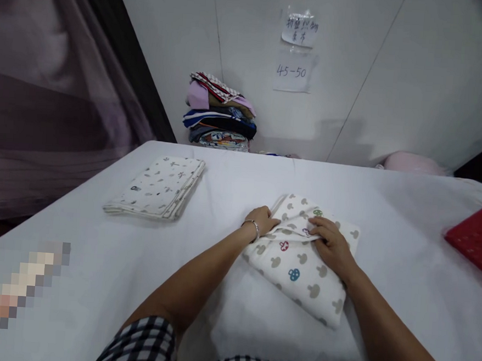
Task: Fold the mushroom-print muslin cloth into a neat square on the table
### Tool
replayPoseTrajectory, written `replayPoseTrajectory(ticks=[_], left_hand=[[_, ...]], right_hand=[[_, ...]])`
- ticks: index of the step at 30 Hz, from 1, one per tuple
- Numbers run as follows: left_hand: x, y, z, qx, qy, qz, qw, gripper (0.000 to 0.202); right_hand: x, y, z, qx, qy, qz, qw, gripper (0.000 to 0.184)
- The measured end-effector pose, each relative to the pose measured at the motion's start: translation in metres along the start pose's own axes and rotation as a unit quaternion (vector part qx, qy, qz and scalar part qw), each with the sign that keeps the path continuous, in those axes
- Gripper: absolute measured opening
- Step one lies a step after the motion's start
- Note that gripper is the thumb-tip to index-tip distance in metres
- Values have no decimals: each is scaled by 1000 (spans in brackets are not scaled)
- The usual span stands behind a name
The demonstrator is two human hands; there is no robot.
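Cloth with mushroom print (301,262) sits at 4 o'clock of view centre on white table (223,198), folded into a thick, soft packet, lying askew, top layers rucked near its 11 o'clock. Mushrooms mostly grey-beige, a few red, blue, green. Left hand (262,221) at the cloth's 10 o'clock edge: fingers curled, thumb pointing in over the fabric; can't tell if it pinches a layer. Bracelet (257,231) on that wrist. Right hand (333,251) on the cloth's 2 o'clock side: palm down, fingers extended and lightly bent, tips touching the rucked layer, not closed round anything. Second cloth (158,188), white with small dark prints, lies flat at 9 o'clock, neatly folded, well apart from both hands. Red item (478,238) at 3 o'clock, cut by frame edge. Fabric pile (221,113) past the far table edge, 11 o'clock. Two handwritten sheets at 1 o'clock on the wall (250,49); lower sheet (293,72) reads 45-50. Curtain (52,96) at 10 o'clock. Checked sleeve (141,344) at 7 o'clock, on the left arm.
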State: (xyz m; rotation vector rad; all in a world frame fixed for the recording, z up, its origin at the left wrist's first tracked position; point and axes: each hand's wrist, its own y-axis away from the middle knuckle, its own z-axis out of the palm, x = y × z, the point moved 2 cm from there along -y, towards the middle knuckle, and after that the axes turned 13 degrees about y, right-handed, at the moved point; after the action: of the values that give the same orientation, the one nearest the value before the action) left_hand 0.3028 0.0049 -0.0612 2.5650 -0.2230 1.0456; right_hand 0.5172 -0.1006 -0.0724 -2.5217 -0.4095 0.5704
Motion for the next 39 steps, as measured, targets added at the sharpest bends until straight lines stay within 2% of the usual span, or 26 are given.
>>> replayPoseTrajectory(ticks=[6, 8, 11, 13, 17, 22, 29, 33, 39], left_hand=[[10, -3, -2, -63, -2, -40, 997, 42], [13, -1, -1, -48, 4, -25, 999, 40], [14, 4, 1, 17, 27, 36, 999, 34], [10, 5, 1, 51, 29, 47, 997, 32], [-1, -1, 3, 26, 7, -2, 1000, 33], [-5, -7, 7, 19, -4, 2, 1000, 34], [-8, -9, 8, 19, 3, -17, 1000, 36], [-9, -10, 3, 8, 15, -12, 1000, 32], [-9, -7, 1, 0, 33, 1, 999, 27]], right_hand=[[-2, -1, 0, 5, -8, 0, 1000, 28], [-5, -2, -3, 13, -16, 8, 1000, 31], [-9, -5, -10, 33, -18, 47, 998, 43], [-11, -5, -11, 44, -16, 74, 996, 52], [-6, -2, -5, 29, -33, 103, 994, 61], [1, 1, 2, -12, -29, 123, 992, 61], [0, 1, 3, -2, -78, 158, 984, 58], [8, -11, 4, 3, -104, 158, 982, 59], [31, -52, 10, -73, -78, 167, 980, 60]])
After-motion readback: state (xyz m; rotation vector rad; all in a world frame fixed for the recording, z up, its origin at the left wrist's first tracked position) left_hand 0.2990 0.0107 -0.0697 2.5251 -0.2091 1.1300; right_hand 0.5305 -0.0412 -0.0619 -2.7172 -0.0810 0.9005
